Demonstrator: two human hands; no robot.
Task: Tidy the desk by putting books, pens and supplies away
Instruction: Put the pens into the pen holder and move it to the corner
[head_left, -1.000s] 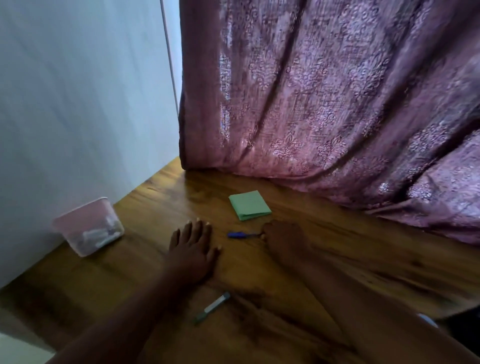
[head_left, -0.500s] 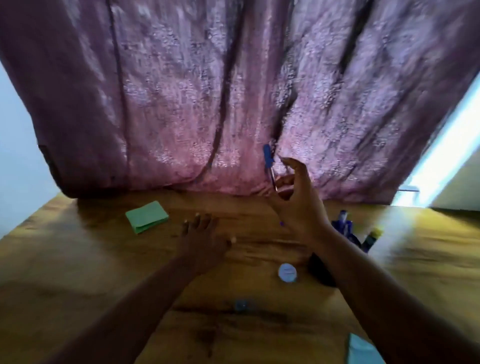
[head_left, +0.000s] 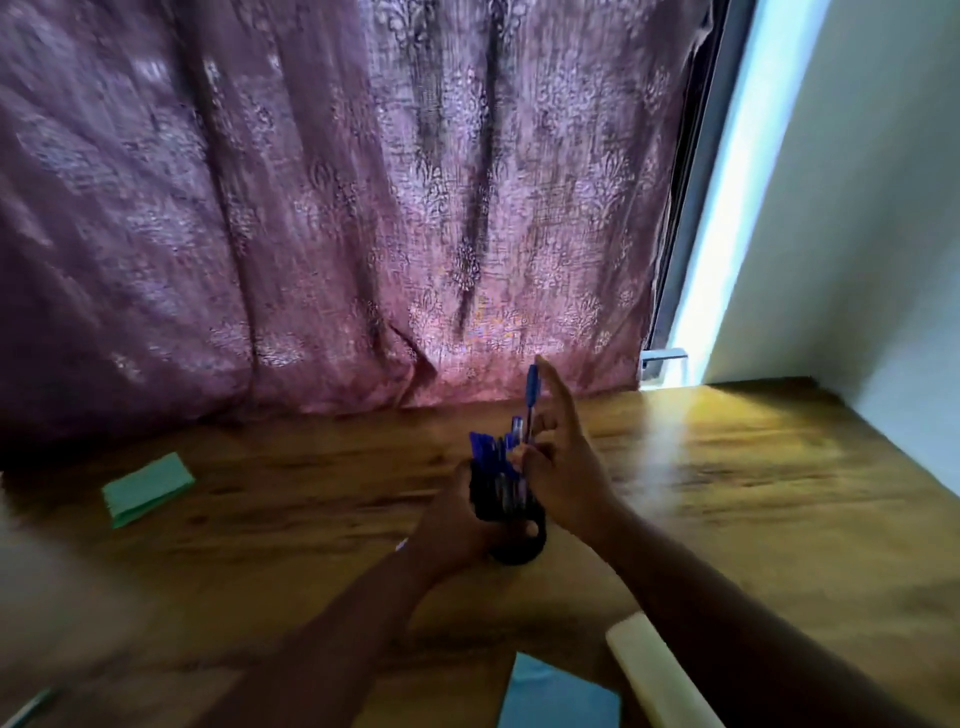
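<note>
A black pen holder (head_left: 514, 525) stands on the wooden desk (head_left: 753, 493), filled with several blue pens (head_left: 488, 457). My left hand (head_left: 457, 525) grips the holder's left side. My right hand (head_left: 558, 467) pinches a blue pen (head_left: 531, 400) upright, its lower end down among the pens in the holder and its cap pointing up. The index finger of that hand is stretched out. A green pad of sticky notes (head_left: 147, 487) lies flat at the left of the desk.
A mauve patterned curtain (head_left: 337, 208) hangs behind the desk, with a bright window strip (head_left: 727, 208) and white wall to the right. A blue book (head_left: 558, 699) and a cream object (head_left: 660, 675) lie near the front edge. Another pen (head_left: 28, 706) lies at the bottom left.
The view swung right. My right hand carried the blue pen from the desk over to the pen holder. My left hand left the desk surface and took hold of the holder.
</note>
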